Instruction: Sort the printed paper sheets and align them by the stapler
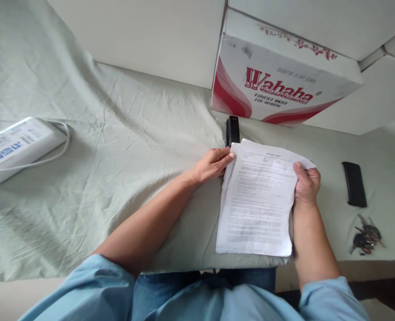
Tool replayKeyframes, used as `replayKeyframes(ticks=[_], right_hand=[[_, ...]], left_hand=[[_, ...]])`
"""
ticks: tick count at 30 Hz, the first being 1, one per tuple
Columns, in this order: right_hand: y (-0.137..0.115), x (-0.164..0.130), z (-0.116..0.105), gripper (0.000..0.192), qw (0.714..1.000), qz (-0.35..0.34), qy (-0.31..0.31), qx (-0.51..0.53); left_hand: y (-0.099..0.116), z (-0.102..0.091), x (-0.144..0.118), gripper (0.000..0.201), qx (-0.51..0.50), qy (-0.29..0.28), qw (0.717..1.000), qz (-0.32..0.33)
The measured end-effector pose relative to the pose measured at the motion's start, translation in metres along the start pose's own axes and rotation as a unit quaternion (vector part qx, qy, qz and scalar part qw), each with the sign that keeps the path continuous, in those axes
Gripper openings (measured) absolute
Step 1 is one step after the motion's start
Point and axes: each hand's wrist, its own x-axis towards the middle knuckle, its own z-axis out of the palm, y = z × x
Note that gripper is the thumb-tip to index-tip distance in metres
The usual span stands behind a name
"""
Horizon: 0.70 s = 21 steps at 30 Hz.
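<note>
One carton [280, 84], far right, reads "Wahaha PURIFIED WATER FOR DRINKING". Left hand [213, 164]: fingers pinching left edge of printed sheets [259, 203]; right hand [307, 183]: fingers clamped on right edge.

My left hand [213, 164] pinches, left forearm [147, 218] slanting inward. My right hand [307, 183] grips, thumb [300, 171] uppermost, right forearm [313, 240] pointing forward.
</note>
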Motion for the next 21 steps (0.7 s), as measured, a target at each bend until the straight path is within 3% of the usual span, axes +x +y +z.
replayKeyframes(ticks=[11, 18, 21], right_hand=[[-0.006, 0.000, 0.010, 0.042, 0.992, -0.102, 0.063, -0.039], [-0.022, 0.004, 0.003, 0.046, 0.978, -0.144, 0.133, -0.078], [-0.022, 0.007, -0.001, 0.051, 0.977, -0.148, 0.136, -0.068]], left_hand=[[-0.002, 0.003, 0.000, 0.063, -0.005, 0.026, 0.999, -0.019], [-0.001, 0.002, 0.001, 0.063, -0.004, 0.027, 1.000, -0.009], [-0.001, 0.003, 0.001, 0.064, -0.006, 0.030, 0.999, -0.009]])
